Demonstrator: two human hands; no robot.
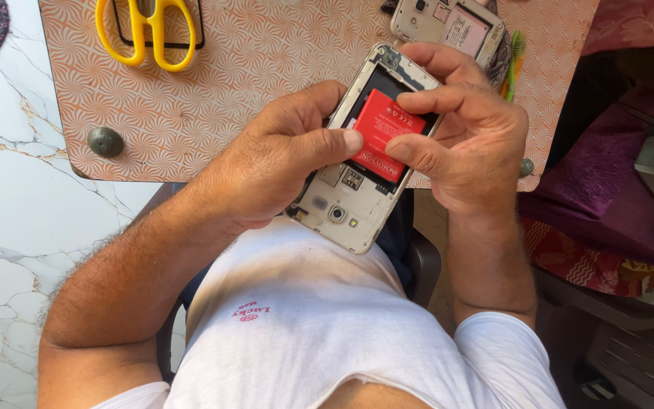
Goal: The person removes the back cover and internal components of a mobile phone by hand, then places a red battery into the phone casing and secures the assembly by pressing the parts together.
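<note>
Head view, phone [342, 204]: back cover off, held above the lap at the desk [266, 60] edge.
Battery [382, 132]: red, lying tilted in the open bay, not yet flush.
Left hand [281, 163]: grip closed round the phone's 9 o'clock side, thumb on the battery.
Right hand [471, 140]: fingertips pinch the battery's 3 o'clock edge.
Progress: seating unfinished, cover still off.
Surroundings: yellow scissors [145, 34] at 11 o'clock; second opened phone [448, 26] at 12 o'clock.

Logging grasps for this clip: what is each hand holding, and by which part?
The left hand grips the open phone along its left edge. The right hand's fingers pinch the red battery at its right side.
</note>
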